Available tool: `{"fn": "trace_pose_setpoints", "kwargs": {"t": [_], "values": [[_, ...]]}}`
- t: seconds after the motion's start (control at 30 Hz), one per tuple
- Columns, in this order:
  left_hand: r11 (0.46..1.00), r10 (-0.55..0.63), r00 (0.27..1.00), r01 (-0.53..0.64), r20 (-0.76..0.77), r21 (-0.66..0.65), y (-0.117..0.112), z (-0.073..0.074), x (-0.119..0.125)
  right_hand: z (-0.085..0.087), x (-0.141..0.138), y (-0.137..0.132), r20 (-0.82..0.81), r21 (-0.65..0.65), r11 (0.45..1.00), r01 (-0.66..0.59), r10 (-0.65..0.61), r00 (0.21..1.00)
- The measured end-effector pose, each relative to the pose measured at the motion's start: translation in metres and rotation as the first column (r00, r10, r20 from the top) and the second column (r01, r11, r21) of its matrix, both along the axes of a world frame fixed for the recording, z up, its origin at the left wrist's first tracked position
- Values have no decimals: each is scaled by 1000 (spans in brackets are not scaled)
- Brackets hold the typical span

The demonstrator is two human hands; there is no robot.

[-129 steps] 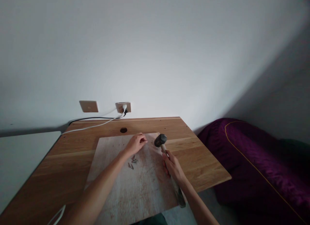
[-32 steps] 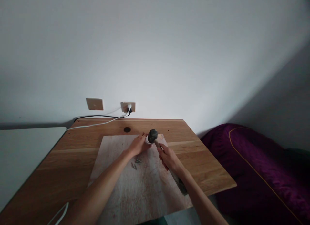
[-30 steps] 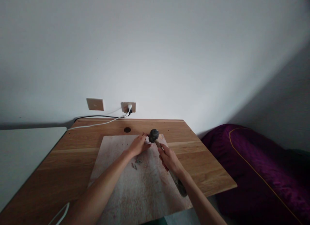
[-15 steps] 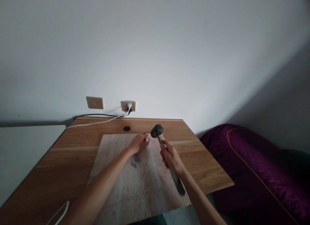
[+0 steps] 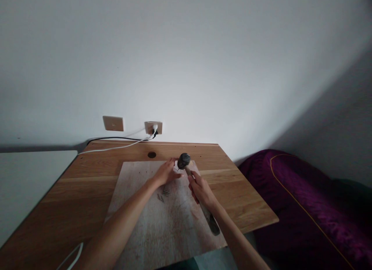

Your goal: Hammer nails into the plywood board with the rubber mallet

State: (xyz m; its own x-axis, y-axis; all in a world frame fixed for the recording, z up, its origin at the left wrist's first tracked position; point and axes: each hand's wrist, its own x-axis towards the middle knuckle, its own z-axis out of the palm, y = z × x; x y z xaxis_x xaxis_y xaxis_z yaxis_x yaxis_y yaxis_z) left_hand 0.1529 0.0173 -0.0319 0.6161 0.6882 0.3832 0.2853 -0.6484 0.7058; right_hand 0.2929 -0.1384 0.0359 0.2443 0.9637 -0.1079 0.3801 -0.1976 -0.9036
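My right hand (image 5: 201, 190) is wrapped around the wooden handle of a hammer (image 5: 184, 160) with a dark, blocky head. The hammer head is over the far part of a pale wooden board (image 5: 145, 231). Just left of it, my left hand (image 5: 167, 173) rests at the board with thumb and fingers spread apart, holding nothing I can see. A thin nail seems to stand between that hand and the hammer head, partly hidden. Several loose nails (image 5: 163, 195) lie on the board below my left wrist. A row of small dark marks runs along the board's far side.
The board lies on a wooden table (image 5: 244, 200) against a white wall. Cables (image 5: 116, 148) run from a wall socket (image 5: 153, 128) along the table's back. A white panel (image 5: 35, 184) stands at the left; purple fabric (image 5: 290, 200) bulges beside the right edge.
My left fingers have gone from a pinch near the board's far side to spread apart. The hammer head has moved down and left, closer to that hand.
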Motion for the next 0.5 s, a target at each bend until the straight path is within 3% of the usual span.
{"fn": "trace_pose_setpoints", "kwargs": {"t": [0.13,0.3,0.4,0.5], "values": [[1000,27,999,-27,23,4,0,1,-1,-4,-1,-12,-21,-10,999,37,-37,999],[999,46,999,-46,-25,-11,-4,6,0,-23,8,-50,-146,-60,986,154,-161,976],[999,-17,997,21,-78,43,-8,20,-2,-37,13,-64,-144,-73,984,163,-172,974],[972,-167,963,197,-212,130,-12,45,-16,-45,13,-67,-154,-59,983,176,-183,971]]}}
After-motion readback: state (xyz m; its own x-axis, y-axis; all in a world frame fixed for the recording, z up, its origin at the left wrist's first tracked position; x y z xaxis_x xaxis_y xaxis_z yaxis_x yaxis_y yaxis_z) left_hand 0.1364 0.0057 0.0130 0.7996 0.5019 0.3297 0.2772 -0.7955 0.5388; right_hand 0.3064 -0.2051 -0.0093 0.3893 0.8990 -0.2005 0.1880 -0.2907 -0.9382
